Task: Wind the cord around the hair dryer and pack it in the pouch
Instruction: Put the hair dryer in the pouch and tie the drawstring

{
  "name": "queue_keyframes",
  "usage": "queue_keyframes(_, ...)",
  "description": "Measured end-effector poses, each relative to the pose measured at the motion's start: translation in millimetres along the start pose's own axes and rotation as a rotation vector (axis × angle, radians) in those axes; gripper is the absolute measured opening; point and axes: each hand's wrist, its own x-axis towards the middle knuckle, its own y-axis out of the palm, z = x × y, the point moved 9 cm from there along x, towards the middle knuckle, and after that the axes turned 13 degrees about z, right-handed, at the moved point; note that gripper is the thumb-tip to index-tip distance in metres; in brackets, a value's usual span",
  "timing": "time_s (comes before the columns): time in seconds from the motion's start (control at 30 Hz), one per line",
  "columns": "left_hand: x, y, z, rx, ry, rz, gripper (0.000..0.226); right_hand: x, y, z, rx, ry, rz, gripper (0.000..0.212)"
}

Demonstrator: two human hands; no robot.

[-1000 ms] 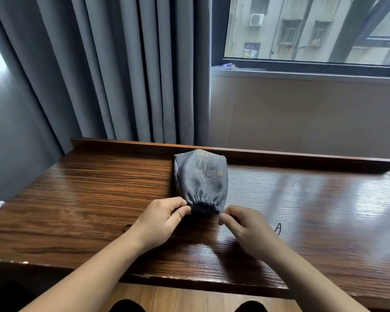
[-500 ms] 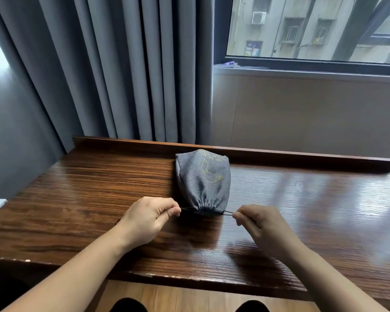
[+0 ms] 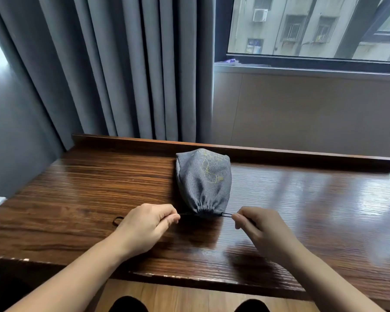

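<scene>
On the table (image 3: 77, 199), mid-depth: grey pouch (image 3: 203, 183), long axis front-to-back, gathered mouth toward the person, closed end near the back rail. Left hand (image 3: 144, 224) and right hand (image 3: 257, 228) each pinch a drawstring (image 3: 226, 214) end, pulled sideways. Curtain (image 3: 122, 64) behind. Bulging fabric, faint yellow print.

Bare forearms, no sleeves, watch or rings visible; two dark shoe tips (image 3: 128, 304) below
</scene>
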Motion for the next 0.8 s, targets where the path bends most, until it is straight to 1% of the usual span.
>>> queue_keyframes(0.1,-3.3,12.9,-5.1,-0.003,-0.034,0.036,0.031,-6.1,10.6,5.5,0.074,0.055,0.047,0.03)
queue_keyframes(0.23,-2.0,28.8,-17.7,0.004,-0.021,0.077,0.051,-12.7,26.8,8.2,0.282,0.146,0.133,0.029)
queue_keyframes(0.3,-0.4,30.6,-22.0,0.055,-0.043,0.076,0.046,-16.0,31.2,12.4,0.349,0.17,0.175,0.025)
queue_keyframes(0.37,0.3,29.6,-27.2,-0.005,-0.054,0.078,0.035,-18.8,32.7,21.7,0.414,0.152,0.205,0.02)
queue_keyframes(0.4,0.7,30.1,-30.0,-0.092,-0.07,0.088,0.028,-19.9,32.1,28.6,0.42,0.132,0.217,0.02)
queue_keyframes(0.47,1.5,38.5,-32.9,-0.394,-0.117,0.135,0.018,-20.6,30.4,42.2,0.357,0.075,0.225,0.02)
queue_keyframes(0.53,2.0,50.2,-35.5,-0.753,-0.166,0.166,0.016,-21.2,27.6,53.5,0.277,0.021,0.199,0.019)
queue_keyframes(0.57,2.6,54.6,-36.2,-0.881,-0.19,0.158,0.016,-21.9,25.2,58.2,0.243,-0.004,0.172,0.017)
queue_keyframes(0.63,3.0,61.8,-37.9,-1.076,-0.23,0.133,0.019,-23.8,23.0,70.5,0.164,-0.091,0.136,0.017)
queue_keyframes(0.73,3.6,76.3,-45.0,-1.377,-0.252,0.153,0.023,-27.8,32.5,86.4,-0.026,-0.23,0.163,0.017)
queue_keyframes(0.8,3.2,82.7,-48.0,-1.504,-0.274,0.172,0.022,-27.9,29.3,82.7,-0.052,-0.221,0.083,0.013)
